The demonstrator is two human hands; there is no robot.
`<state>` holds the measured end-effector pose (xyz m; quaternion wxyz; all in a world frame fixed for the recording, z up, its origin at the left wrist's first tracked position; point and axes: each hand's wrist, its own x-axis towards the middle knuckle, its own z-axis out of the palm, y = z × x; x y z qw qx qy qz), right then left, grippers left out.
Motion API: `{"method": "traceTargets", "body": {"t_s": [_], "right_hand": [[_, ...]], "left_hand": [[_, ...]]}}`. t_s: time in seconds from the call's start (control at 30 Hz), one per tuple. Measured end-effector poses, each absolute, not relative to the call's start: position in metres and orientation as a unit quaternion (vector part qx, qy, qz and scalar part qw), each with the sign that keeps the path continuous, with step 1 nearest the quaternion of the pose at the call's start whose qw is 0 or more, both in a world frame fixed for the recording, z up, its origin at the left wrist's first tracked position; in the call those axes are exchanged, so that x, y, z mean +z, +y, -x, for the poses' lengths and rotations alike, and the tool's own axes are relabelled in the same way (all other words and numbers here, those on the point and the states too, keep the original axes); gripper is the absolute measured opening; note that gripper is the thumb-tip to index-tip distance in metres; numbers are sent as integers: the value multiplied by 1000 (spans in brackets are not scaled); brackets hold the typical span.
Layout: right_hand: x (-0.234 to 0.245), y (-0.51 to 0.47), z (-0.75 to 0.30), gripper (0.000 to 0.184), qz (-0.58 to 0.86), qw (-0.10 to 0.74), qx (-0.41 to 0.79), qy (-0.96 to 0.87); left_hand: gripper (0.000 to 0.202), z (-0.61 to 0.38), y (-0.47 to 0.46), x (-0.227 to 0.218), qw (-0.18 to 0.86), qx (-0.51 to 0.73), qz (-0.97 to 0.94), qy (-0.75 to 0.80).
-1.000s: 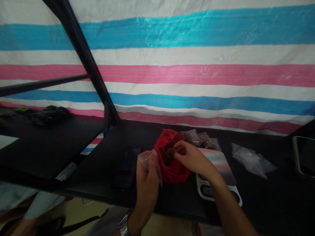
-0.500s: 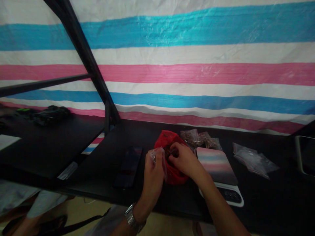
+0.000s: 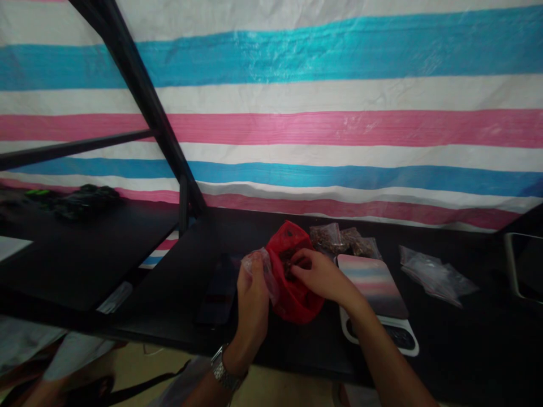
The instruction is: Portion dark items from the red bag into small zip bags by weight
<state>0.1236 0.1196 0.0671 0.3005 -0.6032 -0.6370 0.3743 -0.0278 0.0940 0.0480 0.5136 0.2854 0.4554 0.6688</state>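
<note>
I see the left hand (image 3: 253,294) pinching a clear bag (image 3: 259,265) at nine o'clock of the red bag (image 3: 294,282) on the table (image 3: 178,294), right hand (image 3: 320,277) fingers inside it; a slack mouth could spill the dark pieces.

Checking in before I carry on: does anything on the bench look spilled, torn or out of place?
Nothing stands out. The right hand is in the open red bag, the left hand holds a small clear bag, and no spilled bits show on the dim black bench.
</note>
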Motion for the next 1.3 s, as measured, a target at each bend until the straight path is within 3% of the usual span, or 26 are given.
{"method": "traceTargets", "body": {"t_s": [0.17, 0.4, 0.63, 0.8, 0.93, 1.3], "right_hand": [[69, 122, -128, 15, 599, 296, 409, -622], [86, 119, -139, 17, 584, 349, 446, -581], [106, 112, -144, 25, 564, 426, 429, -562], [109, 107, -132, 17, 567, 435, 312, -626], [111, 101, -124, 22, 557, 407, 183, -700], [118, 96, -124, 34, 557, 379, 156, -723]], "left_hand": [[57, 31, 96, 51, 477, 670, -307, 479], [35, 41, 90, 55, 243, 640, -507, 523], [41, 33, 104, 55, 375, 536, -546, 523], [37, 28, 111, 52, 380, 526, -569, 505], [32, 26, 113, 49, 378, 525, -586, 488], [29, 28, 114, 41, 372, 534, -587, 481]]}}
